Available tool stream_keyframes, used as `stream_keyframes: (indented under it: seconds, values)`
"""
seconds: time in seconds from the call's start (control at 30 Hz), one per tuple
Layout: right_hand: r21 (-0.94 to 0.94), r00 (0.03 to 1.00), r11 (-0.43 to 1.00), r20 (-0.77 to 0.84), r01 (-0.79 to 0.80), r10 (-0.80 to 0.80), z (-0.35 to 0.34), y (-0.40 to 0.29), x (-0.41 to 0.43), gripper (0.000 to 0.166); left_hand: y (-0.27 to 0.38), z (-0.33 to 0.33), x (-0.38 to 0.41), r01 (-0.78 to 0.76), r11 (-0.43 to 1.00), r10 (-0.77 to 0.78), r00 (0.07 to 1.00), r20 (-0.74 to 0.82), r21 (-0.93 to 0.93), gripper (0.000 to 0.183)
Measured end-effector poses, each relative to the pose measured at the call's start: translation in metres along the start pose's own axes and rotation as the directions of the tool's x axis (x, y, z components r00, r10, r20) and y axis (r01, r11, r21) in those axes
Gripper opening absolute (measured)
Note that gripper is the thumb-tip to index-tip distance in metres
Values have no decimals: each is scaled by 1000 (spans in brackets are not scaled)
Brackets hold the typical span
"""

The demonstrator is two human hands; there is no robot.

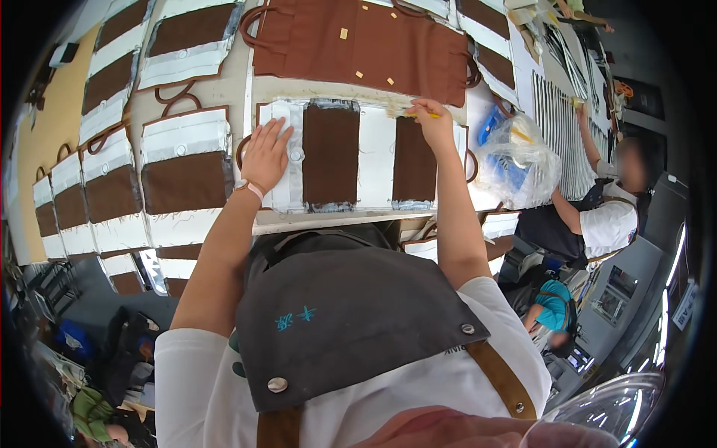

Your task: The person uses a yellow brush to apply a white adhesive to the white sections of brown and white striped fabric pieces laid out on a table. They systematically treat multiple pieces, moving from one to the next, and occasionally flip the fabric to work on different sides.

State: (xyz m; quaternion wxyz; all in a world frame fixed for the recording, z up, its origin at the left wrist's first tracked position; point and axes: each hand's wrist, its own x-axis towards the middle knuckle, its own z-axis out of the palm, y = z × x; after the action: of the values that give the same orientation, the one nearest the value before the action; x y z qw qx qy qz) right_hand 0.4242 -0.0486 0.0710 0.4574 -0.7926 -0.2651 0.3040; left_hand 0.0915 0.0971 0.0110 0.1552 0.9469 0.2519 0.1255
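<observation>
A flat bag panel point(376, 159) lies in front of me, with white backing, two dark brown fabric blocks and a grey-white coating along the blocks' short ends. My left hand point(270, 150) rests palm down on the panel's left end, beside a round snap-like disc point(296, 154). In my right hand point(432, 124) is a small brush point(399, 110) with a yellow handle, held at the panel's upper edge near the right brown block. Looped brown handles stick out at both ends of the panel; my left wrist partly covers the left one.
Beyond the panel lies a reddish-brown bag piece point(358, 47) with small yellowish tabs. Similar panels point(185, 168) cover the left side. A blue container point(507, 162) wrapped in clear plastic stands to the right. Past it, a co-worker point(610, 218) reaches over rows of dark strips point(560, 129).
</observation>
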Motion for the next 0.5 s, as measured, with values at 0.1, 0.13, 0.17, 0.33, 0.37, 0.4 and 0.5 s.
stream_keyframes:
  seconds: [0.1,0.13,0.17,0.33,0.37,0.4,0.5]
  values:
    - [-79,986,984,-15,162,-164,15,-7,-15,16,-1,1,1,1,1000,-1,1000,0,11,47]
    - [-97,973,969,-11,227,-229,22,-16,-21,16,-1,1,0,1,1000,-1,1000,2,11,47]
    - [-106,973,969,-32,223,-228,18,-4,-19,15,-2,2,-1,2,1000,-2,1000,4,10,47]
    - [-288,952,940,-189,181,-241,-55,58,-18,11,0,-1,0,-13,1000,13,1000,-11,-7,47]
    - [-330,958,936,-208,122,-198,-67,63,-19,11,1,-1,0,-21,1000,21,1000,-13,-9,47]
    - [-320,955,936,-204,144,-217,-63,57,-21,11,0,0,-1,-16,1000,16,1000,-11,-7,47]
    - [-279,947,940,-193,196,-255,-52,38,-27,12,1,2,1,-16,1000,16,1000,-11,-4,47]
